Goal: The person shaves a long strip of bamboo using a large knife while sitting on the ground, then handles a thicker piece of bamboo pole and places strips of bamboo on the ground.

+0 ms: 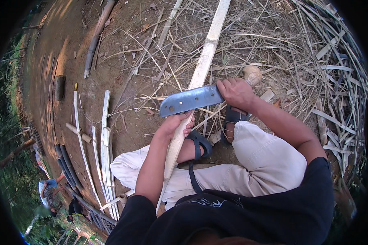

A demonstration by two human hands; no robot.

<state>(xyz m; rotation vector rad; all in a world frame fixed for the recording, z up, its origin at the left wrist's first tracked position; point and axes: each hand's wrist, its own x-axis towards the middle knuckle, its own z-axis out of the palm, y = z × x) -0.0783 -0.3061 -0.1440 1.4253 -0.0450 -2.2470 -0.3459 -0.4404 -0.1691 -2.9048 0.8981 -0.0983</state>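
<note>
A long pale split bamboo strip (204, 62) runs from beside my body, over my lap and away toward the top of the view. My left hand (177, 123) is closed around it below the blade. My right hand (235, 93) grips a machete (190, 99) with a broad grey blade pierced by several holes. A rounded wooden handle end (252, 74) sticks out beyond that fist. The blade lies crosswise over the strip, just past my left fingers; whether its edge bites into the bamboo I cannot tell.
Thin shavings (257, 45) litter the ground ahead, with a heap of cut strips (339, 73) along the right. Split bamboo lengths (106, 151) lie at my left near a short round piece (78, 132). Dark poles (67, 165) and a person (49, 190) are farther left.
</note>
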